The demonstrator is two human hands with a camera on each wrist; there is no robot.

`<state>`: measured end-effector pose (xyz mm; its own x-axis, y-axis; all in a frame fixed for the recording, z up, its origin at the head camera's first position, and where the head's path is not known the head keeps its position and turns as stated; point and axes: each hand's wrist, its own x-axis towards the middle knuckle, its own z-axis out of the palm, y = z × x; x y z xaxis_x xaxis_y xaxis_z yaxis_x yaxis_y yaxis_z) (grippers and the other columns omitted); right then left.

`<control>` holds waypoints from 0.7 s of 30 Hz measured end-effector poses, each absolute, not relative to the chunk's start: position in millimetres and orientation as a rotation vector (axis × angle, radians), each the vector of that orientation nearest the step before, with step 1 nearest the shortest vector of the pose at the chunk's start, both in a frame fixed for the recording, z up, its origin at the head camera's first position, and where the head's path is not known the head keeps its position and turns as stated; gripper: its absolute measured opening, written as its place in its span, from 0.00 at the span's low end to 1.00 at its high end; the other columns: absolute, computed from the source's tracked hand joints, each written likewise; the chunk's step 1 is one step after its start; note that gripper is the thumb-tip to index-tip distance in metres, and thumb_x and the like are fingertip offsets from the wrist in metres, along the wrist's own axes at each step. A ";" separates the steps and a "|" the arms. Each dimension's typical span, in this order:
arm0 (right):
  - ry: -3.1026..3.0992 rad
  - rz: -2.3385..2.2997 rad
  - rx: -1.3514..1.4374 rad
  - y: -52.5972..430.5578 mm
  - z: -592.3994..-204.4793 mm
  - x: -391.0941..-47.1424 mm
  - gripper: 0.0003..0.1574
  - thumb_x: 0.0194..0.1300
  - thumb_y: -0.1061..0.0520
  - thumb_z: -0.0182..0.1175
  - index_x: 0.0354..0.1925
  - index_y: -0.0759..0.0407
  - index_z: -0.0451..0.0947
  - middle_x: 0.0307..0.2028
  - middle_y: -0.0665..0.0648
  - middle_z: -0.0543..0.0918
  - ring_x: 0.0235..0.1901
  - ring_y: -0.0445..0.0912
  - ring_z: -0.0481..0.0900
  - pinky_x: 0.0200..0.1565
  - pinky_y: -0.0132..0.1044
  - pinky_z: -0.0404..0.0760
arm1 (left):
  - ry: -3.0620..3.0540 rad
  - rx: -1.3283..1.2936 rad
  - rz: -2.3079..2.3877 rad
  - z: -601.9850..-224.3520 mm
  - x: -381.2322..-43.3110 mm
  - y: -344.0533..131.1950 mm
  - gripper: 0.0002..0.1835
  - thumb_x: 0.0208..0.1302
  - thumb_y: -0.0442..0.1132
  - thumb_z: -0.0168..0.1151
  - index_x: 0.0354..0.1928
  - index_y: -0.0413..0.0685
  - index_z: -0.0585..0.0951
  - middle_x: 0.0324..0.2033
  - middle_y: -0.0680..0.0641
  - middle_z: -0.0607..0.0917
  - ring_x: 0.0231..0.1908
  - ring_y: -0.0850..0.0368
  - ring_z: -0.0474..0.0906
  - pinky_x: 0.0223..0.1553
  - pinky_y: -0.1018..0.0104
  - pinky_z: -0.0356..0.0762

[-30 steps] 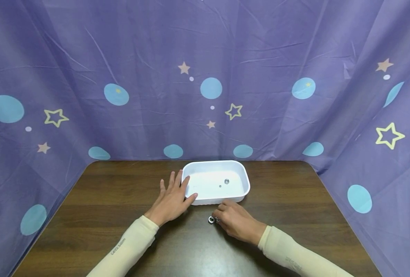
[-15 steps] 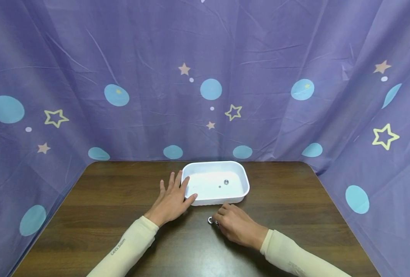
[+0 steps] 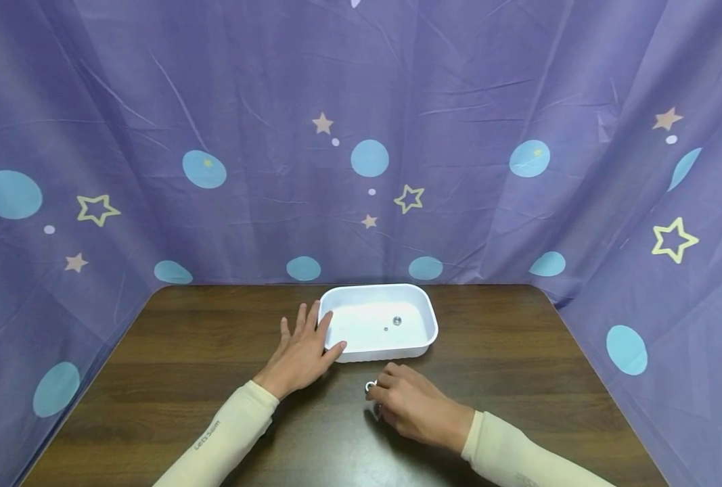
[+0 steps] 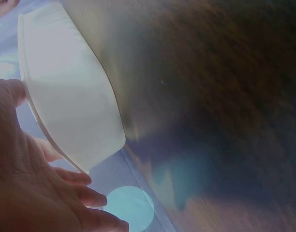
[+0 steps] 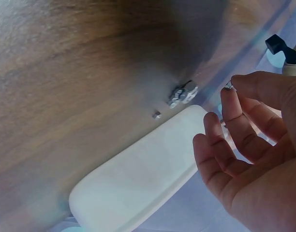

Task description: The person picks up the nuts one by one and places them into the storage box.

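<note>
A white plastic basin (image 3: 377,353) stands on the table, with a metal nut (image 3: 397,320) and a smaller nut-like piece (image 3: 386,329) inside. My left hand (image 3: 296,358) rests against its left end, fingers spread and thumb at the rim; the left wrist view has the fingers along the basin's outer side. In front of the basin, my right hand (image 3: 418,406) pinches a small metal nut (image 5: 229,85) between thumb and index finger. Below it, a cluster of metal nuts (image 5: 183,94) and a small nut (image 5: 157,115) lie on the table. One ring-shaped nut (image 3: 370,385) shows beside my right fingers.
The brown wooden table (image 3: 519,379) spreads to both sides of the basin. A purple curtain (image 3: 263,135) with stars and dots hangs behind and along the sides. A dark object (image 5: 278,46) shows at the right wrist view's upper right edge.
My right hand has drawn slightly back towards me, and its fingers now cover more of the nuts. The left hand and the basin keep their places.
</note>
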<state>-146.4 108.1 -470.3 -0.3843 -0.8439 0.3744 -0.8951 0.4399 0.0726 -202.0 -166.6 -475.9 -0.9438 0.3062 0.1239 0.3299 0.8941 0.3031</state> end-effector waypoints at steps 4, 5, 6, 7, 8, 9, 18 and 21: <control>-2.336 0.196 1.487 105.6 -465.1 -146.3 0.14 0.56 0.59 0.80 0.41 0.50 0.89 0.34 0.45 0.85 0.39 0.43 0.80 0.43 0.37 0.80 | -2.984 -0.502 -0.496 -475.8 -201.9 -167.5 0.45 0.84 0.67 0.52 0.86 0.40 0.62 0.87 0.32 0.48 0.85 0.26 0.40 0.74 0.14 0.43; -2.330 0.192 1.484 105.0 -463.4 -146.8 0.15 0.56 0.59 0.80 0.41 0.50 0.89 0.34 0.45 0.85 0.39 0.43 0.81 0.43 0.37 0.80 | -2.983 -0.501 -0.496 -476.0 -202.0 -167.7 0.45 0.84 0.67 0.52 0.86 0.41 0.62 0.87 0.32 0.48 0.85 0.26 0.40 0.74 0.14 0.43; -2.325 0.189 1.480 104.5 -461.7 -147.7 0.15 0.55 0.59 0.81 0.41 0.50 0.89 0.35 0.44 0.85 0.39 0.43 0.81 0.44 0.37 0.80 | -2.983 -0.501 -0.499 -476.2 -202.2 -167.8 0.45 0.84 0.67 0.52 0.86 0.41 0.62 0.87 0.32 0.48 0.85 0.26 0.40 0.74 0.14 0.43; -2.318 0.189 1.475 104.1 -459.6 -148.5 0.16 0.55 0.58 0.81 0.41 0.50 0.88 0.35 0.44 0.85 0.39 0.43 0.81 0.44 0.37 0.81 | -2.982 -0.501 -0.498 -476.5 -202.4 -167.9 0.45 0.84 0.66 0.52 0.86 0.41 0.62 0.87 0.32 0.48 0.85 0.26 0.40 0.74 0.14 0.43; -2.311 0.188 1.470 103.9 -457.7 -149.4 0.16 0.54 0.58 0.82 0.41 0.50 0.89 0.35 0.44 0.86 0.39 0.43 0.81 0.44 0.36 0.81 | -2.982 -0.501 -0.496 -476.8 -202.6 -168.0 0.45 0.84 0.66 0.53 0.86 0.40 0.62 0.87 0.31 0.48 0.85 0.26 0.40 0.74 0.14 0.43; -2.307 0.195 1.465 103.8 -455.8 -150.2 0.16 0.54 0.59 0.82 0.41 0.50 0.89 0.35 0.45 0.86 0.39 0.43 0.81 0.44 0.36 0.81 | -2.980 -0.503 -0.492 -477.1 -202.7 -168.0 0.45 0.84 0.66 0.53 0.86 0.40 0.62 0.87 0.31 0.48 0.85 0.26 0.41 0.74 0.14 0.43; -2.333 0.302 1.413 108.7 -441.5 -161.8 0.16 0.55 0.64 0.80 0.42 0.51 0.90 0.35 0.45 0.86 0.40 0.43 0.82 0.43 0.38 0.82 | -2.985 -0.498 -0.487 -477.0 -202.9 -166.6 0.45 0.83 0.66 0.53 0.85 0.40 0.64 0.87 0.30 0.50 0.85 0.26 0.41 0.74 0.14 0.42; -2.340 0.322 1.386 112.0 -438.0 -166.4 0.16 0.56 0.64 0.80 0.42 0.50 0.90 0.35 0.45 0.86 0.40 0.44 0.82 0.44 0.39 0.83 | -2.984 -0.501 -0.481 -477.3 -203.3 -166.5 0.46 0.83 0.67 0.52 0.85 0.40 0.64 0.87 0.30 0.51 0.85 0.26 0.41 0.74 0.14 0.43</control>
